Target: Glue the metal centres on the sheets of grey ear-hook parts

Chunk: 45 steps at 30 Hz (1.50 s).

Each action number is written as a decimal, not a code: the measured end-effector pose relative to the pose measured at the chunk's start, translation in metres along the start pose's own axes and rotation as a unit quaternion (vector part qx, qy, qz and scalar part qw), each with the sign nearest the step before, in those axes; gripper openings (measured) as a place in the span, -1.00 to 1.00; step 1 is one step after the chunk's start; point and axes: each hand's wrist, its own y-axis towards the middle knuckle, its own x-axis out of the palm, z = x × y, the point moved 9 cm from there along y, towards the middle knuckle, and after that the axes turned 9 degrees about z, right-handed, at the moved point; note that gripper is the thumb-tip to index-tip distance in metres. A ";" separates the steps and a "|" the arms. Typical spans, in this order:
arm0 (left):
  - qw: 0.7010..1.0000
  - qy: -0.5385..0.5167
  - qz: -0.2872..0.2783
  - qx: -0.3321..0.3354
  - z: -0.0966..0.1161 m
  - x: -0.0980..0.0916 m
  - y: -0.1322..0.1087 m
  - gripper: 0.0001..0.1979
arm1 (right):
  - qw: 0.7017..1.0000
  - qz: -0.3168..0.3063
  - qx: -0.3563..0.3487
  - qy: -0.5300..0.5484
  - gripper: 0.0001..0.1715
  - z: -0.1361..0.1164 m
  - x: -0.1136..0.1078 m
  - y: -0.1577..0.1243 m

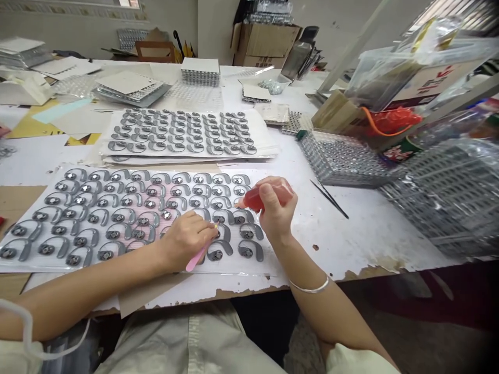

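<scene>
My left hand [189, 236] is closed around a thin tool with a flat pink handle [196, 259]; its small tip is near the fingertips and too small to make out. It is over a sheet of grey ear-hook earphone parts [92, 218], laid in rows on a white board [125, 263]. A squeeze bottle of red liquid [268, 196] is gripped in my right hand [278, 213], tilted so its narrow nozzle points left and down over the right-hand columns of parts. The parts beneath my left hand and forearm are hidden.
Behind lies a second board of ear-hook parts [179, 134]. Black tweezers [330, 199] rest to the right. Clear trays of small parts [343, 158] and a wrapped stack [448, 202] stand at the right. The table's front edge [218, 295] is ragged.
</scene>
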 end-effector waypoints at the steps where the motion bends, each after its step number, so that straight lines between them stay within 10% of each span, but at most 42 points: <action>1: 1.000 -0.004 0.003 -0.001 0.000 -0.001 -0.001 -0.87 | 1.000 0.000 -0.005 -0.001 -0.61 -0.001 0.000 -0.001; 7: 0.998 -0.028 0.010 -0.051 -0.010 -0.011 -0.004 -0.88 | 0.992 -0.047 0.113 0.033 -0.57 0.013 0.001 0.008; 17: 0.972 -0.160 -0.049 -0.164 -0.027 -0.014 -0.003 -0.91 | 0.888 -0.359 0.283 0.047 -0.37 0.025 0.033 -0.020; 23: 0.965 -0.189 -0.064 -0.171 0.002 -0.026 0.011 -0.76 | 0.928 -0.236 0.277 0.075 -0.35 0.025 0.013 0.008; 28: 0.975 -0.003 -0.150 -0.163 0.015 -0.002 -0.007 -0.87 | 0.935 -0.156 0.302 0.098 -0.37 0.030 0.000 0.019; 45: 0.893 0.169 -0.317 -0.272 0.009 0.035 -0.027 -0.80 | 0.936 -0.131 0.280 0.166 -0.49 0.034 -0.005 0.026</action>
